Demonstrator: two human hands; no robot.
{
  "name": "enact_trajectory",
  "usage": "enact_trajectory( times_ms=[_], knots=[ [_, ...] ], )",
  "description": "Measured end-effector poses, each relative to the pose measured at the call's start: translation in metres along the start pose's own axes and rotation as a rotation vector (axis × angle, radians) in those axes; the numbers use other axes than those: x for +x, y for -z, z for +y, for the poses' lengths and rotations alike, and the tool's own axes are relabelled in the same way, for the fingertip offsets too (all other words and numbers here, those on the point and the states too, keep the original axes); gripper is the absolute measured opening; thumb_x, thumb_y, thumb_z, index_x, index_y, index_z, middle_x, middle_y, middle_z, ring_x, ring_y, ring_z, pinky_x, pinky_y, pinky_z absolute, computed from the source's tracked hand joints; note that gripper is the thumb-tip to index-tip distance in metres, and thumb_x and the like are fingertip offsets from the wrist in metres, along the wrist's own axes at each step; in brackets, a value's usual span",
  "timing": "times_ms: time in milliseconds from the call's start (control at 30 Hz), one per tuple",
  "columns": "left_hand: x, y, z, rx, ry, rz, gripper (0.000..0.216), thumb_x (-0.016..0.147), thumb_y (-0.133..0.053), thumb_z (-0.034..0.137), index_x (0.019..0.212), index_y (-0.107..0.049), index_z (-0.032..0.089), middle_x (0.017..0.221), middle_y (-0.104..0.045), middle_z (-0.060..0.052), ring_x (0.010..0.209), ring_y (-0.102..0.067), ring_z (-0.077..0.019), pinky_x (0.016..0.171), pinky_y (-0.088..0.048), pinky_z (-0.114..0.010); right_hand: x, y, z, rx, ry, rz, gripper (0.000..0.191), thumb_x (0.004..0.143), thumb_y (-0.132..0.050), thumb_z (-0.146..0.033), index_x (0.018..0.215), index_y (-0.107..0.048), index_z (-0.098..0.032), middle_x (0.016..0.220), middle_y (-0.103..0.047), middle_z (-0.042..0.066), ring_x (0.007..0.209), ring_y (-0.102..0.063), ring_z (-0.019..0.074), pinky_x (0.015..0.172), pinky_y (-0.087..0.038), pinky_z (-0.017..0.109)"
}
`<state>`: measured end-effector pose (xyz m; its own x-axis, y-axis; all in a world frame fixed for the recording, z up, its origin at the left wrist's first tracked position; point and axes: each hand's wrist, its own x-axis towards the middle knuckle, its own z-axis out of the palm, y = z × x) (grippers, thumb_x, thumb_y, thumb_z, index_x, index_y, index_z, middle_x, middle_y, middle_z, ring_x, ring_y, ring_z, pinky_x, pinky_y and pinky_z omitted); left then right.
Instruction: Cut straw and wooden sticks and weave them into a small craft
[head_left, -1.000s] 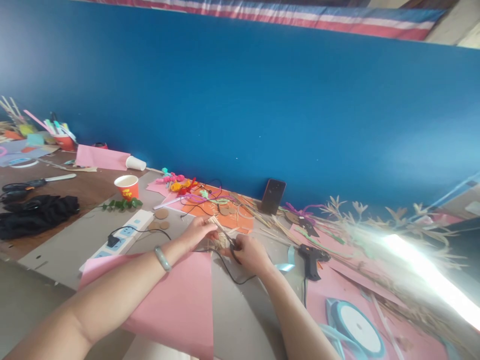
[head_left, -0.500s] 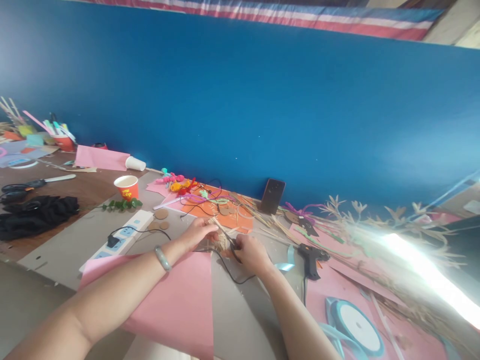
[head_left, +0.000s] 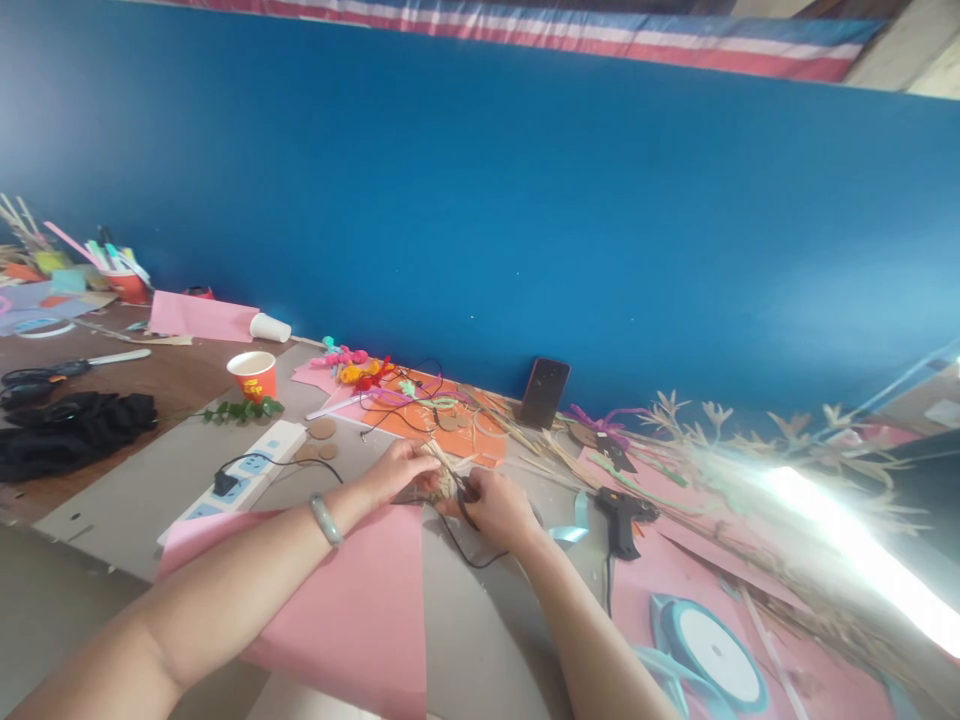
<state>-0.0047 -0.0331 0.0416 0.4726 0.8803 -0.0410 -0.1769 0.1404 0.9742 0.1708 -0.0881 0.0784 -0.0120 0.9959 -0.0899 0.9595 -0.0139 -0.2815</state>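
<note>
My right hand [head_left: 499,510] is closed round the dark handles of a pair of scissors [head_left: 466,490], whose blades point up and left. Just left of it, my left hand [head_left: 405,470] pinches a piece of pale, straw-like material [head_left: 445,470]. The scissor blades lie against that material; whether they cut into it I cannot tell. A jade-coloured bangle [head_left: 326,520] circles my left wrist. Beneath my left forearm lies a sheet of pink paper [head_left: 360,610]. A thin black cable runs under both hands.
A white power strip [head_left: 277,440] and red paper cup [head_left: 253,376] stand left. A dark phone [head_left: 545,392] leans against the blue wall. To the right are a black glue gun [head_left: 622,520], a blue ribbon spool [head_left: 716,655] and dried stems [head_left: 810,510]. Orange paper [head_left: 427,425] lies behind my hands.
My left hand has shifted slightly right and down, closer to the scissors. My right hand stays nearly in place, with the scissors still in it.
</note>
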Motion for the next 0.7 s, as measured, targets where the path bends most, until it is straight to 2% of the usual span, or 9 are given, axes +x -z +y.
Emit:
enact_trajectory(
  times_ms=[133,367,567,700],
  knots=[
    [0.0,0.001,-0.001,-0.001,-0.008,-0.021,0.015,0.072,-0.064,0.027,0.07,-0.064,0.012,0.056,-0.061,-0.003,0.052,-0.057,-0.0116,0.053,-0.043,-0.022,-0.001,0.001,-0.004,0.012,-0.009,-0.013,0.042,0.067,-0.062,-0.062,0.064,-0.055,-0.02,0.062,-0.061,0.001,0.056,-0.052,0.0145,0.05,-0.023,0.024],
    [0.004,0.005,-0.009,-0.047,0.058,-0.003,0.024,0.069,-0.07,0.031,0.077,-0.064,0.01,0.062,-0.063,-0.005,0.054,-0.06,-0.0124,0.055,-0.045,-0.023,0.0,0.002,-0.003,0.004,-0.035,-0.058,0.045,0.068,-0.06,-0.065,0.059,-0.056,-0.02,0.058,-0.06,0.003,0.055,-0.053,0.0154,0.05,-0.025,0.025],
    [0.004,0.005,-0.01,-0.045,0.097,-0.025,0.027,0.068,-0.071,0.034,0.077,-0.062,0.011,0.06,-0.063,-0.004,0.053,-0.059,-0.0114,0.054,-0.042,-0.022,0.001,0.002,-0.001,-0.039,-0.038,-0.081,0.046,0.069,-0.059,-0.065,0.066,-0.062,-0.019,0.06,-0.063,0.006,0.061,-0.059,0.0202,0.05,-0.026,0.026],
    [0.003,0.005,-0.01,-0.031,0.124,-0.053,0.025,0.069,-0.07,0.034,0.075,-0.06,0.011,0.06,-0.062,-0.003,0.052,-0.057,-0.0099,0.053,-0.041,-0.021,0.002,0.002,-0.002,-0.068,-0.048,-0.107,0.038,0.074,-0.06,-0.057,0.069,-0.065,-0.019,0.058,-0.063,0.005,0.064,-0.061,0.0207,0.051,-0.028,0.025]
  ],
)
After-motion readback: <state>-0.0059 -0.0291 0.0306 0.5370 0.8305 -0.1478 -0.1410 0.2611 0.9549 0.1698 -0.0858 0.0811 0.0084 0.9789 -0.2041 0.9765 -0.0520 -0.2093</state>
